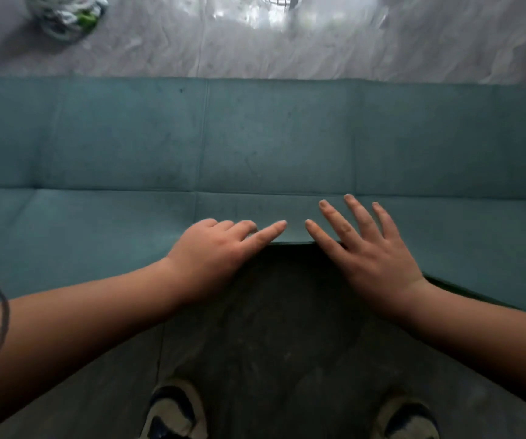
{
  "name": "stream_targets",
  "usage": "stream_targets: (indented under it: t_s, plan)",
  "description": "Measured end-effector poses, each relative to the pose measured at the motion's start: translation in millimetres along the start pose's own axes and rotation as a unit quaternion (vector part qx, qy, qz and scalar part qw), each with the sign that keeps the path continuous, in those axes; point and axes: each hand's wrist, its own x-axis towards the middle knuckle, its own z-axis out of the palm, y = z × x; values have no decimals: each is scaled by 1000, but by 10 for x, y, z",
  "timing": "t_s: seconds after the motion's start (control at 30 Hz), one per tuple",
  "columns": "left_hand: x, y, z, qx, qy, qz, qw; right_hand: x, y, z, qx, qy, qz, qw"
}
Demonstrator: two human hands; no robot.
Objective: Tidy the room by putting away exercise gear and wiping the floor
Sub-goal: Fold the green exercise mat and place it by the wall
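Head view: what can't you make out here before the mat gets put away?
- Teal exercise mat: both ends cut off by the frame sides.
- Mop head: top cut off by the upper edge, blurred; handle unseen.
- Shoes: cropped by the bottom edge.
- Mat edge under the left hand and right hand: covered.

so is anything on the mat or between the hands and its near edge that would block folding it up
Nothing visible does. Both the left hand and right hand already rest on the teal mat's near edge, and its surface is bare. The mop head lies on the floor beyond the far edge, off the mat.
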Motion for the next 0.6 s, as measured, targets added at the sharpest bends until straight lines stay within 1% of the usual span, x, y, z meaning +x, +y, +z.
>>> stream_targets:
  t_s: [0.13,0.2,0.27,0.3,0.33,0.37,0.4,0.47,0.5,0.6]
  plan:
    - [213,-258,-208,74,81,-51,993,304,149,-278,-33,61,21,997]
    - [394,-372,-316,93,105,-88,986,425,185,-417,-37,114,16,993]
    - [594,-478,-421,107,119,-129,979,514,197,-484,-15,190,-19,982]
    - [687,-529,-449,113,124,-147,975,538,192,-488,3,215,-42,976]
    - [772,-581,-458,115,128,-163,971,552,179,-467,17,217,-61,974]
    - [848,-633,-462,116,129,-178,969,573,164,-429,21,198,-66,978]
    - [919,-690,-462,118,134,-187,966,603,156,-367,14,157,-50,986]
    - [1059,-805,-455,128,150,-192,961,691,184,-218,10,46,21,999]
    - [1122,-859,-453,130,160,-191,960,757,221,-162,12,12,56,998]
    - [1280,-954,-401,122,179,-205,954,1016,368,-39,25,-44,110,993]
